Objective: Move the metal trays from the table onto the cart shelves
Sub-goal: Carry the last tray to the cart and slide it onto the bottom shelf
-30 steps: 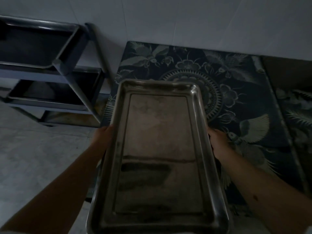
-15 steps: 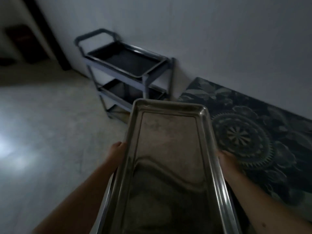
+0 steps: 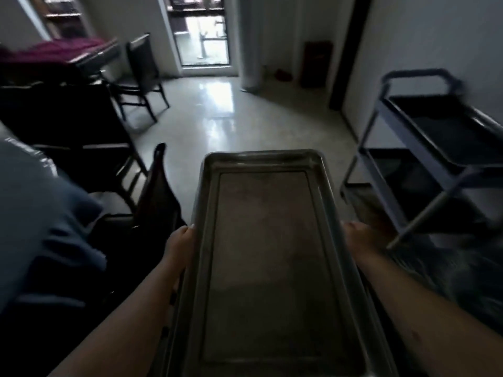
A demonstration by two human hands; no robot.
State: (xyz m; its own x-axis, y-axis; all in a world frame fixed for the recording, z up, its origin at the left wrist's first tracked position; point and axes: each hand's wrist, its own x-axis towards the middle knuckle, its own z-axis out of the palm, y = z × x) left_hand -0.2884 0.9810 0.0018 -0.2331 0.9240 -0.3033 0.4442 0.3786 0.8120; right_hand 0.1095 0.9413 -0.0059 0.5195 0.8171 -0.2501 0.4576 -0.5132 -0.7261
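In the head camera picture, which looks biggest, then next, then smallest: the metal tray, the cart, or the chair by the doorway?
1. Metal tray, though it is nearest the camera, which inflates it.
2. Cart, cut off at the right edge.
3. Chair, farthest away, so its small look is unsure.

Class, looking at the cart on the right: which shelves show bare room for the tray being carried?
The cart's top shelf and middle shelf look bare. The left, by the dark chairs, is crowded. Both hands hold the metal tray.
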